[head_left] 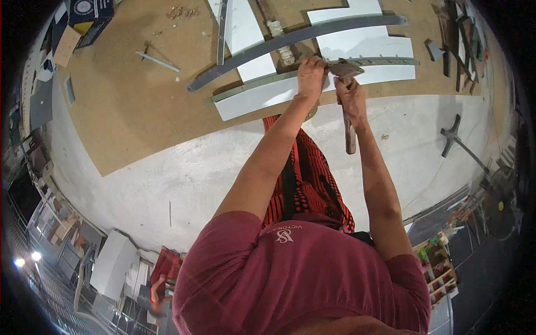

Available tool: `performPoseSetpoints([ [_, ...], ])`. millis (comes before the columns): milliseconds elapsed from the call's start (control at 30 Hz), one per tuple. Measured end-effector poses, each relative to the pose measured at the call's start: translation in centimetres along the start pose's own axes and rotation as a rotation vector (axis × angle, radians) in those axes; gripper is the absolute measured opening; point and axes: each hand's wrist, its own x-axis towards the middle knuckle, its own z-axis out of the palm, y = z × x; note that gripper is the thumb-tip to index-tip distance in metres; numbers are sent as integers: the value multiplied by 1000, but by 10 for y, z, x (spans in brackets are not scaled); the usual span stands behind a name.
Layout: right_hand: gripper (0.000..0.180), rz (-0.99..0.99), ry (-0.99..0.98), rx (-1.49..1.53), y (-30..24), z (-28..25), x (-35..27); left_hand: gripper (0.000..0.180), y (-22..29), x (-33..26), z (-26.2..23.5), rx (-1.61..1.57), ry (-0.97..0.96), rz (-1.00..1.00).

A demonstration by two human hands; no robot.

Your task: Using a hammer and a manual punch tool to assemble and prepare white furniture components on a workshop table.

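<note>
My right hand (352,99) is closed round the wooden handle of a hammer (350,137). The hammer's metal head lies over a thin, dark curved strip (251,85) that has small tabs or nails along it. Just left of the hammer head, my left hand (310,77) is closed with its fingertips at that strip; whatever they pinch is too small to make out. Under the strip lies a white panel (262,99), its long edge facing me. Beyond my hands a wider grey curved strip (279,42) crosses the white pieces.
A brown board (128,125) bears the work. On it lie a thin metal piece (159,61) at left, a rolled whitish bundle (286,54) near the middle and dark offcuts (460,53) at right. A dark box (92,17) stands far left. A pedestal fan (497,201) stands right.
</note>
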Motion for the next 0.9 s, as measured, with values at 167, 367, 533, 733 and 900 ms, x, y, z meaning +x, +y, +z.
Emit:
performPoseSetpoints([
  [167,36,-57,51,-35,-22,-13,-12,16,1,0,-1,29,-25,-32],
  [367,39,-81,19,-56,-16,-10,-5,16,6,0,-2,-6,-43,-29],
  [533,38,-34,2,-122,-3,3,2,14,1,0,0,50,28,45],
  [733,37,-97,36,-205,-18,-2,-5,15,-3,0,-1,8,-19,29],
  [900,37,-139,74,-312,-13,-4,1,15,2,1,-1,-33,3,16],
])
